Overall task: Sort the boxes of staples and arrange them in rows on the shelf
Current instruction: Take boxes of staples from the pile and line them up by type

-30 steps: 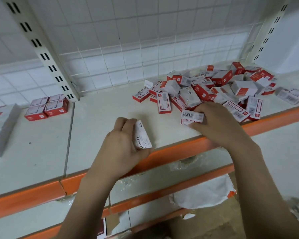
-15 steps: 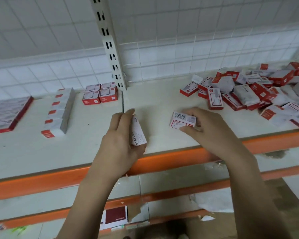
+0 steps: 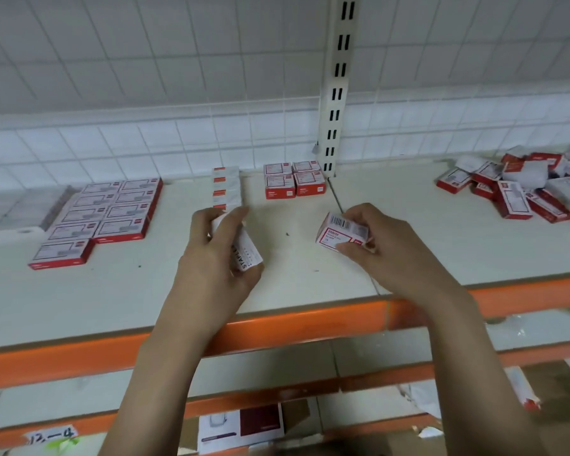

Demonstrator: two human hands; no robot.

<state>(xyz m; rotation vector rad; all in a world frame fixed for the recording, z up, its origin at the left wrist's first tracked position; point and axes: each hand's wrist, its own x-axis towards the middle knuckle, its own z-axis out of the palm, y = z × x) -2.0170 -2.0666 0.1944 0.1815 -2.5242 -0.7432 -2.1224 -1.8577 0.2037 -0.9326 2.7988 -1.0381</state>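
My left hand (image 3: 216, 255) grips a white staple box (image 3: 246, 250) printed "STAPLES", held upright just above the shelf (image 3: 112, 291). My right hand (image 3: 389, 248) holds a red-and-white staple box (image 3: 341, 232) with a barcode on top. Behind my left hand runs a row of white boxes (image 3: 227, 187). A small block of red boxes (image 3: 293, 180) sits by the upright post. Flat red-edged boxes (image 3: 109, 212) lie in two rows at left. The unsorted pile (image 3: 527, 185) is at the far right.
A slotted white post (image 3: 338, 87) rises from the shelf's back. An orange beam (image 3: 277, 327) edges the shelf front. Lower shelves hold a red-and-white carton (image 3: 244, 426), a handwritten label (image 3: 51, 434) and torn packaging (image 3: 520, 390). Bare shelf lies between my hands.
The view has swung left, so the pile slid to the right edge and the sorted rows came in. Both hands moved left along the shelf, each keeping its box.
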